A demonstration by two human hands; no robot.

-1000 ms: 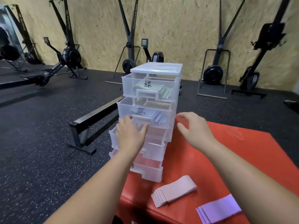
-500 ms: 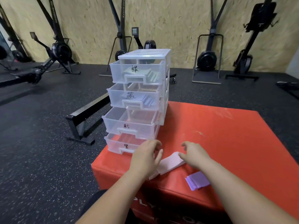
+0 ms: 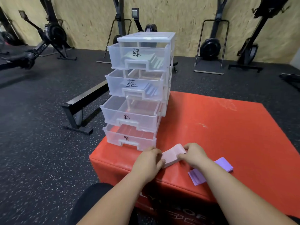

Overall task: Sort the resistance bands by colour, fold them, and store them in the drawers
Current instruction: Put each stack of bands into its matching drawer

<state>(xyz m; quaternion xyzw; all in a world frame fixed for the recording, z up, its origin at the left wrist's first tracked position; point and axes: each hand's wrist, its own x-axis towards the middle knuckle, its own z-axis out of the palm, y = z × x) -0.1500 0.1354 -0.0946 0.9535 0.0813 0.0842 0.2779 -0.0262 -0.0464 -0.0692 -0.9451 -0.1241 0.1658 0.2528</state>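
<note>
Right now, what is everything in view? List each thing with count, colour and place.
drawer unit: one, clear plastic, four labelled drawers pulled out, far-left corner of box
green bands: folded stack, top drawer
blue bands: folded stack, second drawer
pink bands: folded stack, held between both hands
purple bands: folded stack, on box under right forearm
box: one, red, padded
rowing machines: several, black, along wall
left hand: gripping pink stack
right hand: gripping pink stack
</note>
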